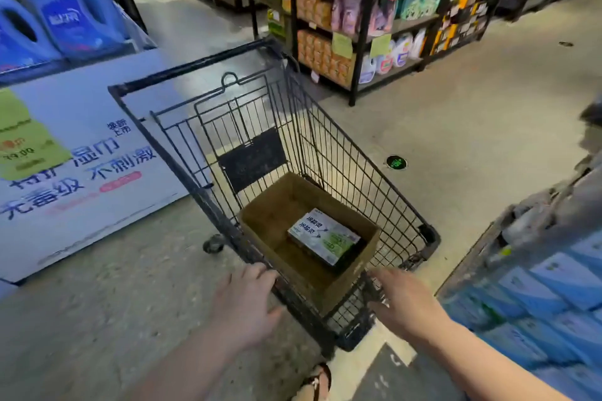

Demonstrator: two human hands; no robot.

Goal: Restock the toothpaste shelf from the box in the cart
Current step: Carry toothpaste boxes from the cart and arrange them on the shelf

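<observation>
A black wire cart point(342, 153) stands in front of me on the aisle floor. Inside it sits an open brown cardboard box point(280, 205). At the bottom of the box lie white-and-green toothpaste packs point(324, 234). My left hand point(247, 303) hovers at the near left rim of the cart, fingers relaxed and holding nothing. My right hand point(404, 299) is beside the near right rim of the cart, fingers spread and empty. The toothpaste shelf point(534, 296), stacked with blue and white boxes, is at the lower right.
A large white display board point(81, 153) with blue detergent bottles point(65, 10) above it stands on the left. Black shelves of cleaning goods point(368, 19) line the far side of the aisle. My sandalled foot point(314, 382) is just below the cart.
</observation>
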